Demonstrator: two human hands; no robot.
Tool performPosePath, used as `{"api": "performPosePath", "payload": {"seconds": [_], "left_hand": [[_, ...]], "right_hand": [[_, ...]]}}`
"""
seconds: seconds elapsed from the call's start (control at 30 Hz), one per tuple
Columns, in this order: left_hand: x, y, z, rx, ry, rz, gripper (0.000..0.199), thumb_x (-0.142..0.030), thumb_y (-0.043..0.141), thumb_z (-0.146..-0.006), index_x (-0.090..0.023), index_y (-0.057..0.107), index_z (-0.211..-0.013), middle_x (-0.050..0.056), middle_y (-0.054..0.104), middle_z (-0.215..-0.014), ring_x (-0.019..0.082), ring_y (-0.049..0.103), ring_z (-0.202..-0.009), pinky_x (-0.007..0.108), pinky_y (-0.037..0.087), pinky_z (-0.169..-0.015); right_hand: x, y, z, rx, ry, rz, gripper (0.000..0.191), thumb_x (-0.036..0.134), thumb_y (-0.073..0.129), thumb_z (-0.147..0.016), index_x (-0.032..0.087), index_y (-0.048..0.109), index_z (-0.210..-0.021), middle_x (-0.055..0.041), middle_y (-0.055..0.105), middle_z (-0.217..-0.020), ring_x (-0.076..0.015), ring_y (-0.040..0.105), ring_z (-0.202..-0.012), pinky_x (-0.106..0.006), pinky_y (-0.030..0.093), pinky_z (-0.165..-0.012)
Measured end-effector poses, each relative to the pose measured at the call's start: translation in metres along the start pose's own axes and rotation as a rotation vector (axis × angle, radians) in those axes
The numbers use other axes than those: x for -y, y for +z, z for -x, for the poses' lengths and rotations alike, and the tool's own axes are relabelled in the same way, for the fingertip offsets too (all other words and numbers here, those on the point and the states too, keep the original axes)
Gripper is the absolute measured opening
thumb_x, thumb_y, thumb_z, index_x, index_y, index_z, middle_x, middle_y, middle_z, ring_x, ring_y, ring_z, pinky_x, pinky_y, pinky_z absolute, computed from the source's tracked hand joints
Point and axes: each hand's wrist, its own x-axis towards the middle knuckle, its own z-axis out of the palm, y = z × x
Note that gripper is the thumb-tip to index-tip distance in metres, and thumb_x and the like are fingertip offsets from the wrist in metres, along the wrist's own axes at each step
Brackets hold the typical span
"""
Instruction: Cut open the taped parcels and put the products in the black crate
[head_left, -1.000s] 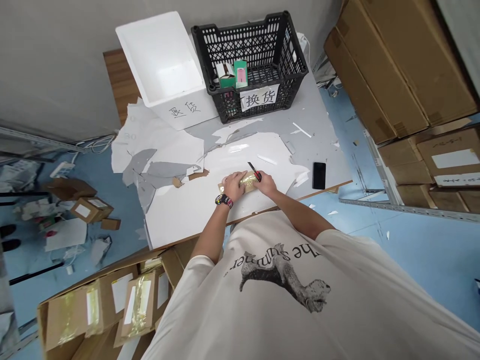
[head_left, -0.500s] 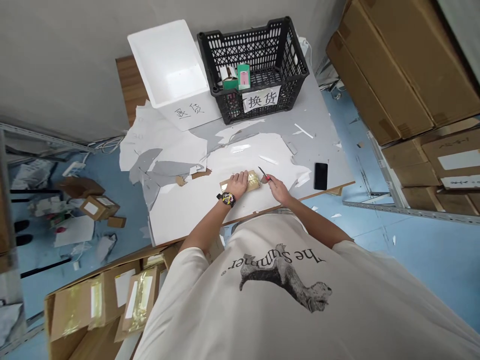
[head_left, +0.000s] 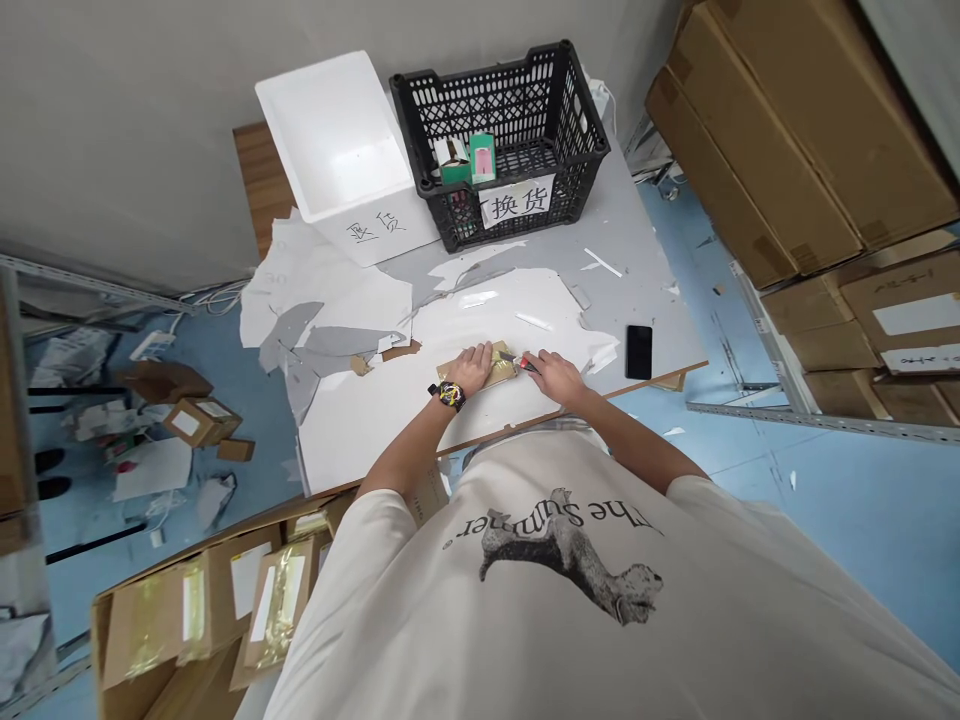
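Matt cardboard packet (head_left: 486, 376) — glossy white sheet (head_left: 375, 420) — black plastic crate (head_left: 442, 215).

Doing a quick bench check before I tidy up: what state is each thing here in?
left hand, flat on the kraft package
right hand, pinching a red-handled utility knife, blade at the package
kraft package, lying flat, gold film showing
black plastic crate, open-topped, small boxes inside
white foam box, open side up
black smartphone, lying flat, screen dark

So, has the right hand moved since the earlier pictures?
Yes: the right hand has shifted sideways, closer to the black phone lying on the table.
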Motion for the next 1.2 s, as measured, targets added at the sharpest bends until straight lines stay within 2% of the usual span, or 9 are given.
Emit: {"api": "performPosePath", "payload": {"seconds": [0.13,0.33,0.53,0.7,0.97,1.2], "left_hand": [[0.005,0.007,0.000,-0.028,0.002,0.037,0.060,-0.036,0.040,-0.120,-0.006,0.058,-0.169,0.032,0.075,-0.147,0.040,0.075,-0.132,0.058,0.059,-0.117],[0.011,0.009,-0.001,-0.017,0.016,0.005,0.060,-0.037,0.039,-0.121,-0.003,0.061,-0.166,0.033,0.074,-0.148,0.041,0.076,-0.133,0.057,0.059,-0.117],[0.017,0.009,-0.002,-0.027,0.034,0.038,0.059,-0.039,0.042,-0.122,-0.005,0.060,-0.167,0.032,0.074,-0.150,0.038,0.076,-0.135,0.054,0.059,-0.120],[0.015,0.010,0.001,-0.028,0.055,0.016,0.061,-0.037,0.037,-0.121,-0.005,0.057,-0.169,0.032,0.074,-0.150,0.038,0.076,-0.136,0.056,0.060,-0.120],[0.009,0.006,0.002,-0.012,0.034,0.019,0.060,-0.036,0.036,-0.121,-0.005,0.060,-0.167,0.032,0.073,-0.153,0.040,0.074,-0.140,0.060,0.058,-0.122],[0.007,0.003,0.001,-0.028,0.017,0.118,0.058,-0.039,0.040,-0.121,-0.007,0.062,-0.164,0.032,0.074,-0.150,0.039,0.074,-0.140,0.060,0.057,-0.123]], "right_hand": [[0.002,-0.004,0.007,0.017,-0.037,0.018,0.059,0.036,0.048,-0.121,0.026,0.047,-0.179,-0.0166,0.068,-0.155,-0.0333,0.066,-0.131,-0.039,0.056,-0.101],[-0.004,-0.005,0.016,0.063,-0.033,0.034,0.062,0.035,0.048,-0.120,0.027,0.043,-0.182,-0.0166,0.069,-0.153,-0.0332,0.068,-0.130,-0.038,0.056,-0.102],[0.008,0.005,0.012,0.060,-0.005,0.012,0.060,0.037,0.046,-0.121,0.026,0.046,-0.180,-0.0169,0.068,-0.158,-0.0333,0.071,-0.131,-0.038,0.057,-0.103],[0.017,0.011,0.002,0.025,0.020,0.009,0.062,0.037,0.041,-0.122,0.025,0.042,-0.182,-0.0183,0.062,-0.167,-0.0327,0.070,-0.131,-0.039,0.056,-0.106],[-0.007,0.018,0.010,0.036,0.050,0.110,0.063,0.036,0.040,-0.121,0.025,0.042,-0.183,-0.0194,0.065,-0.157,-0.0355,0.068,-0.127,-0.044,0.055,-0.107],[0.012,0.015,0.003,0.023,0.029,0.065,0.064,0.037,0.038,-0.121,0.021,0.040,-0.183,-0.0208,0.066,-0.160,-0.0347,0.071,-0.123,-0.041,0.057,-0.101]]}}
